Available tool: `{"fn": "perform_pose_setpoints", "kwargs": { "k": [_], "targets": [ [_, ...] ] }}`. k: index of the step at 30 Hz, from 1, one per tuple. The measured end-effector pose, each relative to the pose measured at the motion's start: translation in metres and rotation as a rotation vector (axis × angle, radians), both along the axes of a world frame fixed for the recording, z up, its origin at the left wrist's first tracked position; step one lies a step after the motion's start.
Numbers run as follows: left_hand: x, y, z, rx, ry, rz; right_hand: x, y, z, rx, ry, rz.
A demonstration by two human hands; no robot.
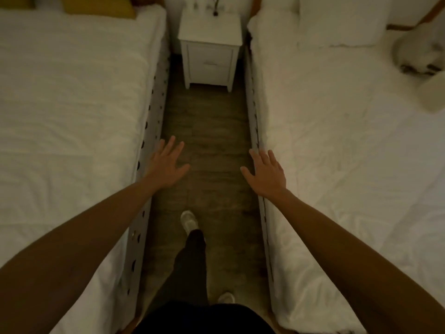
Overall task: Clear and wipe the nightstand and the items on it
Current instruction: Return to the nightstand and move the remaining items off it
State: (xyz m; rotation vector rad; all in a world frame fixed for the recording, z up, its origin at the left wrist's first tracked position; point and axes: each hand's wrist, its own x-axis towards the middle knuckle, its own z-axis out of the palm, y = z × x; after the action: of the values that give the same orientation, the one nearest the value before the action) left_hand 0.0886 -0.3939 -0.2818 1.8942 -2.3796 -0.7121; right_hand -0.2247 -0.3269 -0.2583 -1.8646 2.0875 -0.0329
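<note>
Ahead, nightstand point(210, 27); both hands point(166, 165) empty, spread

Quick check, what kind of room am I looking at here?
A bedroom, likely a twin guest room: two white-sheeted beds, left bed and right bed, flank a narrow aisle, with a white nightstand at its far end.

Single head view, looking forward and down the aisle between two beds; hands point(218, 168) near, nightstand point(210, 44) far at the top edge.
</note>
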Motion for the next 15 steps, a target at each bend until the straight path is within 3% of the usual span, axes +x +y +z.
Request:
{"fn": "perform_pose_setpoints", "kwargs": {
  "k": [5, 9, 15],
  "targets": [
    [0.024, -0.118, -0.003, 0.02, 0.014, 0.128, 0.03, -0.141, 0.0, 0.028, 0.001, 0.121],
    [0.037, -0.197, 0.004, 0.003, -0.029, 0.079, 0.053, -0.234, 0.011, 0.043, -0.024, 0.152],
    [0.046, -0.284, 0.016, 0.01, -0.056, 0.135, 0.071, -0.325, 0.024, 0.059, -0.041, 0.183]
  ]
}}
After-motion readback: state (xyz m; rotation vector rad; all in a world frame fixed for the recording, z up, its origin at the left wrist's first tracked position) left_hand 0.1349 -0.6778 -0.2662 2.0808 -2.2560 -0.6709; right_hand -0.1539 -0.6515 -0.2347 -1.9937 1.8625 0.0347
